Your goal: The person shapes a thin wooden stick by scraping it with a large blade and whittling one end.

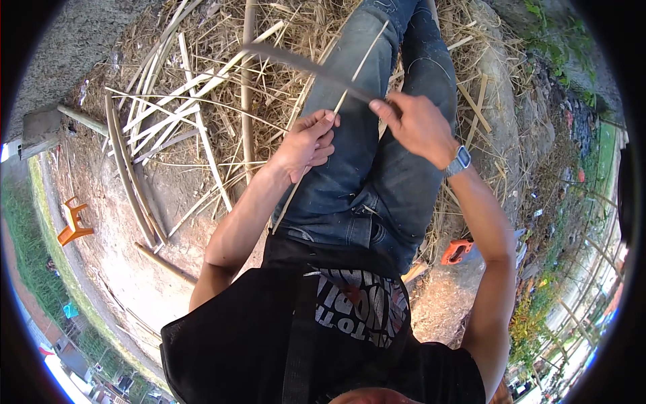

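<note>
My left hand (309, 145) is closed round a thin, pale bamboo strip (363, 64), which slants over my thigh, one end reaching beyond my fingers and the other lying back toward my waist. My right hand (418, 128) is wrapped round a long dark knife (303, 64); its handle is hidden in my grip. The blade is blurred and points far left, crossing the strip a little beyond my left fingers. I cannot tell whether blade and strip touch. Both hands are over my jeans (367, 145).
Several split bamboo strips (207, 145) lie crossed on the left, beside brown poles (128, 168). Shavings (282, 87) cover the ground around my legs. An orange saw handle (457, 251) lies by my right forearm. An orange stool (73, 222) stands far left.
</note>
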`<state>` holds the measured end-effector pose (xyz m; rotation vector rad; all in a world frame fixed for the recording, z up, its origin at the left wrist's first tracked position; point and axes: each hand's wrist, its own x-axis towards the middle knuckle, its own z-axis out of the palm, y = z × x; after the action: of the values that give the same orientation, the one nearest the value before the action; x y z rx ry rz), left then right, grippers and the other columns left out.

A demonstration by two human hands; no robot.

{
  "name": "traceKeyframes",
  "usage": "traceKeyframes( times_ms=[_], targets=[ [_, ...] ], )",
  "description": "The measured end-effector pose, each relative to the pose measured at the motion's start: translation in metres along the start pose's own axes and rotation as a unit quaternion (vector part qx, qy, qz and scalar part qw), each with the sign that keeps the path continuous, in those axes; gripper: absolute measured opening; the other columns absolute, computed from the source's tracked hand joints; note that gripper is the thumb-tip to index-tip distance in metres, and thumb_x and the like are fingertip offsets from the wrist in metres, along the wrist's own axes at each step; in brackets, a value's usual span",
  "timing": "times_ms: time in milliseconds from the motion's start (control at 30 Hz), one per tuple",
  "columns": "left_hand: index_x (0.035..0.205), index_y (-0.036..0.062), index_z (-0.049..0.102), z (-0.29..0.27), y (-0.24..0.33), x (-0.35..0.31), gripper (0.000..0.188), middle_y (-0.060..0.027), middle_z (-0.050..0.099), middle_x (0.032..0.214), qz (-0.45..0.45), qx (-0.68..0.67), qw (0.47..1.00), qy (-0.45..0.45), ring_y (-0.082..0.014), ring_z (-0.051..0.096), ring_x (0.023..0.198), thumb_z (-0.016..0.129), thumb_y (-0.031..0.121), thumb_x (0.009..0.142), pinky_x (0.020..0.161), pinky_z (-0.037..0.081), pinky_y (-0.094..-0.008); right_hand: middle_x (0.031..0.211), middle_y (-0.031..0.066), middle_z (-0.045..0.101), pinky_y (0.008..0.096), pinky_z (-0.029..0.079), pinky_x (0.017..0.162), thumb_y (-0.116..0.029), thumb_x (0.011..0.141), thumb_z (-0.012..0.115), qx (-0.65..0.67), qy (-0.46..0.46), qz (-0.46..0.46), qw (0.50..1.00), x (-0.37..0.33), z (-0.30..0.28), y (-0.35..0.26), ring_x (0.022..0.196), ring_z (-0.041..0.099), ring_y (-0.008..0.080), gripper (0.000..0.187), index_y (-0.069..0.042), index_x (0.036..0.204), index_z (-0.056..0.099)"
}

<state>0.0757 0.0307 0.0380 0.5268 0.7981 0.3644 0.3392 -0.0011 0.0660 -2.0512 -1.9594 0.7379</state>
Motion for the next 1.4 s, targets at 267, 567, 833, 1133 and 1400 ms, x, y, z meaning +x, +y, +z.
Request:
traceKeyframes(
  times_ms=[267, 567, 833, 1133, 1400],
  targets=[
    [0.107, 0.0126, 0.056, -0.002, -0.008, -0.01, 0.02, 0.0082, 0.031, 0.061, -0.005, 0.021, 1.0, 0.016, -0.0025, 0.026, 0.045, 0.052, 0.031, 0.114, 0.039, 0.018, -0.0214, 0.068, 0.0226, 0.067, 0.0527, 0.056, 0.061, -0.071, 0.102, 0.048, 0.012, 0.066, 0.008, 0.998, 0.036, -0.006, 0.027, 0.071, 0.07, 0.0456, 0.073, -0.001, 0.092, 0.067],
    [0.104, 0.0124, 0.057, -0.013, -0.011, -0.026, 0.023, 0.0081, 0.031, 0.059, -0.02, -0.005, 1.0, 0.022, -0.0031, 0.025, 0.044, 0.051, 0.032, 0.114, 0.04, 0.018, -0.0227, 0.068, 0.0209, 0.067, 0.0534, 0.056, 0.063, -0.075, 0.1, 0.049, -0.01, 0.086, 0.024, 0.996, 0.045, 0.004, 0.022, 0.074, 0.071, 0.0435, 0.073, -0.006, 0.088, 0.068],
    [0.104, 0.0122, 0.058, -0.025, -0.018, -0.031, 0.022, 0.0075, 0.032, 0.059, -0.007, -0.028, 0.999, 0.035, -0.0032, 0.025, 0.044, 0.051, 0.031, 0.114, 0.04, 0.018, -0.0225, 0.065, 0.0174, 0.067, 0.0523, 0.057, 0.063, -0.079, 0.095, 0.053, -0.072, -0.013, -0.107, 0.992, 0.015, 0.021, -0.014, 0.069, 0.071, 0.0415, 0.075, -0.007, 0.089, 0.071],
    [0.105, 0.0116, 0.057, -0.027, -0.028, -0.04, 0.024, 0.0073, 0.032, 0.059, 0.013, -0.003, 0.999, 0.034, -0.0036, 0.025, 0.045, 0.052, 0.034, 0.114, 0.04, 0.018, -0.0232, 0.064, 0.0176, 0.068, 0.0517, 0.058, 0.061, -0.078, 0.095, 0.054, -0.065, -0.004, -0.116, 0.991, 0.005, 0.029, -0.034, 0.067, 0.071, 0.0419, 0.075, -0.006, 0.082, 0.069],
    [0.107, 0.0105, 0.055, -0.02, -0.024, -0.039, 0.023, 0.0075, 0.032, 0.06, 0.019, 0.016, 0.999, 0.026, -0.0032, 0.025, 0.046, 0.052, 0.032, 0.114, 0.042, 0.018, -0.0226, 0.064, 0.0181, 0.066, 0.0519, 0.057, 0.06, -0.08, 0.092, 0.056, -0.017, 0.003, -0.085, 0.996, 0.005, 0.031, -0.028, 0.07, 0.071, 0.0425, 0.075, -0.008, 0.078, 0.068]
  ],
)
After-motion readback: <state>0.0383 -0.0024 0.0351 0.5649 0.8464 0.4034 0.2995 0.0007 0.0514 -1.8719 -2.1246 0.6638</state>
